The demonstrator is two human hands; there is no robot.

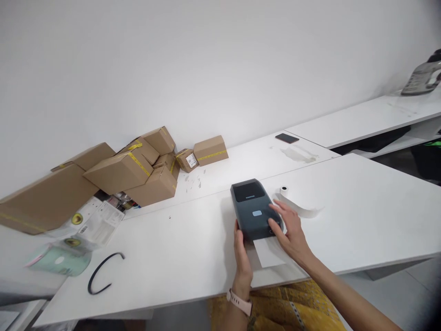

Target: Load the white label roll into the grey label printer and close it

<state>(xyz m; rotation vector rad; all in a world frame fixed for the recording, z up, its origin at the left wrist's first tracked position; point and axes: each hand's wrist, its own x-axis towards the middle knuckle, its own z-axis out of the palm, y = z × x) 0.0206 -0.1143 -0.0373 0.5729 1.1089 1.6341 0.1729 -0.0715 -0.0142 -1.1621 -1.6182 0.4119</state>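
Observation:
A dark blue-grey label printer (pixel 253 216), with a black window at its far end and a light button on top, sits on the white table. White paper (pixel 270 253) sticks out of its near end toward me. My left hand (pixel 242 252) is closed along the printer's left side, thumb up against the edge; its other fingers are hidden. Fingers apart, my right hand (pixel 288 229) rests by the printer's right side, fingertips at the top edge. Just beyond it stands a small paper roll (pixel 284 190) with a loose strip (pixel 306 212) unrolled to the right.
Cardboard boxes (pixel 119 170) with yellow tape are piled at the back left. Plastic packages (pixel 99 220), a mint-green pouch (pixel 60 260) and a black curved band (pixel 98 271) lie at the left. A phone (pixel 287 138) lies at the back; a large bottle (pixel 422 78) stands far right.

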